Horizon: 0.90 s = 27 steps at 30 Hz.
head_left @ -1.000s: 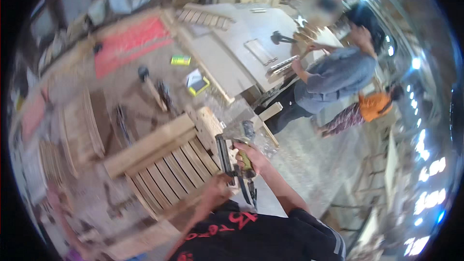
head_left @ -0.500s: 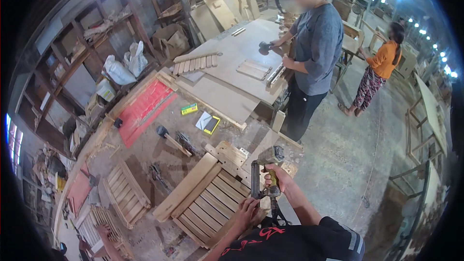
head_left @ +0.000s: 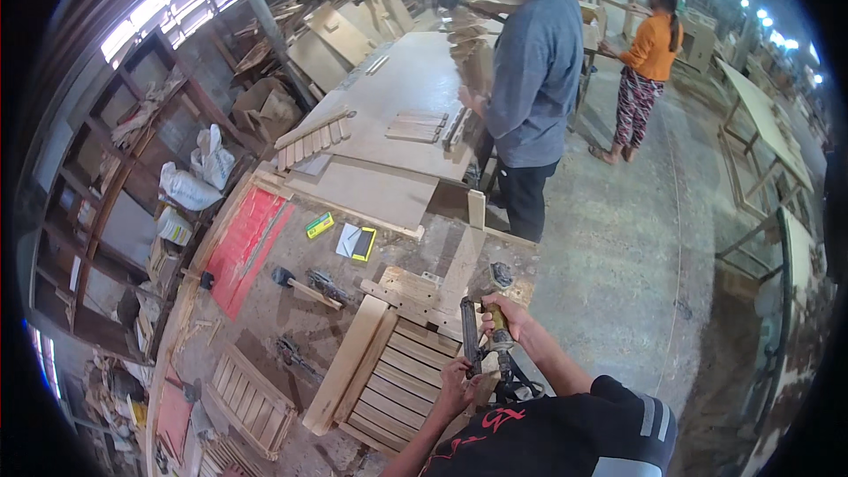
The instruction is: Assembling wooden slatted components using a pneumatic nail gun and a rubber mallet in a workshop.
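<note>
My right hand wraps around the grip of a nail gun, whose long dark magazine points toward me. At the magazine's lower end, my left hand has its fingers bent together; what lies between them is too small to make out. Left of both hands lies a slatted wooden panel with a thick wooden rail along its left side. The tool hangs over the panel's right edge, near a flat wooden block with holes in it.
A hammer, two more dark tools, a yellow-green box, a notepad and a red sheet lie on the workbench. Another slatted panel is at left. A co-worker in grey stands at the far table; another person in orange is beyond.
My view has swung right, so the scene sits further left. My right hand keeps its grip on the nail gun; my left stays at the magazine's end. The grey-clad co-worker has raised a hammer.
</note>
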Each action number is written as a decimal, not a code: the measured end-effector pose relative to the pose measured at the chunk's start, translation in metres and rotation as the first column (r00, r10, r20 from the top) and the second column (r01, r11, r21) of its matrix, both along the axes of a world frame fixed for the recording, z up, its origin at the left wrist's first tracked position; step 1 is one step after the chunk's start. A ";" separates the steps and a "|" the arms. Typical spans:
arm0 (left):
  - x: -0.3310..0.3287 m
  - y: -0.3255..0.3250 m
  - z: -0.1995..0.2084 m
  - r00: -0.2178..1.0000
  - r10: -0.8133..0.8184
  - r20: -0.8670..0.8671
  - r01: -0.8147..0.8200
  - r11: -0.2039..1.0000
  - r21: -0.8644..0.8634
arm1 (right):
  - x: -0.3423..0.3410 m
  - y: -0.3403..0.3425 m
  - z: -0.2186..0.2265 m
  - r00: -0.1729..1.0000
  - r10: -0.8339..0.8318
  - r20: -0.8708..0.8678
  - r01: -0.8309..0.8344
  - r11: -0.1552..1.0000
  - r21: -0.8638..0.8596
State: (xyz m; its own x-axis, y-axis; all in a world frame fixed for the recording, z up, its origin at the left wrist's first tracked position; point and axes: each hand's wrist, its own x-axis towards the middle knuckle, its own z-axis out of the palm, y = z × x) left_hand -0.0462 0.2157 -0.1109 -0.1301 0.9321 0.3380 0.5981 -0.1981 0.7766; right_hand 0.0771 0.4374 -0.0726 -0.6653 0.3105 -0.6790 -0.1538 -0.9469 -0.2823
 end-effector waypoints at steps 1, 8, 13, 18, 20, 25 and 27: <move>0.003 0.000 -0.003 0.998 -0.008 0.064 0.006 1.000 0.027 | 0.005 -0.001 0.001 1.000 -0.009 -0.012 0.008 1.000 -0.028; 0.014 -0.005 0.000 0.992 -0.111 0.065 0.108 0.993 0.049 | 0.038 -0.015 0.002 0.989 -0.148 -0.026 0.148 0.989 -0.020; 0.032 -0.046 -0.032 0.948 0.185 0.261 -0.085 0.933 -0.350 | 0.077 -0.015 0.001 0.887 -0.451 0.101 0.411 0.870 0.272; 0.020 -0.029 -0.023 0.954 -0.288 0.080 0.282 0.780 -0.558 | 0.147 0.029 0.000 0.681 -0.594 0.428 0.304 0.762 0.572; 0.017 -0.007 0.009 0.962 -0.253 0.102 0.263 0.758 -0.597 | 0.181 0.041 -0.009 0.667 -0.583 0.464 0.235 0.755 0.612; -0.036 0.001 0.035 0.999 -0.026 0.031 0.037 0.880 -0.473 | 0.250 0.043 -0.066 0.613 -0.327 0.719 -0.162 0.839 0.520; -0.062 -0.010 0.037 0.997 0.076 0.028 -0.058 0.913 -0.404 | 0.291 0.022 -0.112 0.484 -0.255 0.837 -0.291 0.855 0.429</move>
State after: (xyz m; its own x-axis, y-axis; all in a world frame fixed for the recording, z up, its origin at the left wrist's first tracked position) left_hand -0.1082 0.2053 -0.0736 -0.2030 0.9766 -0.0716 0.5641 0.1764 0.8066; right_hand 0.3678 0.4597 -0.1848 0.1478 0.7420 -0.6539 0.4344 -0.6427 -0.6311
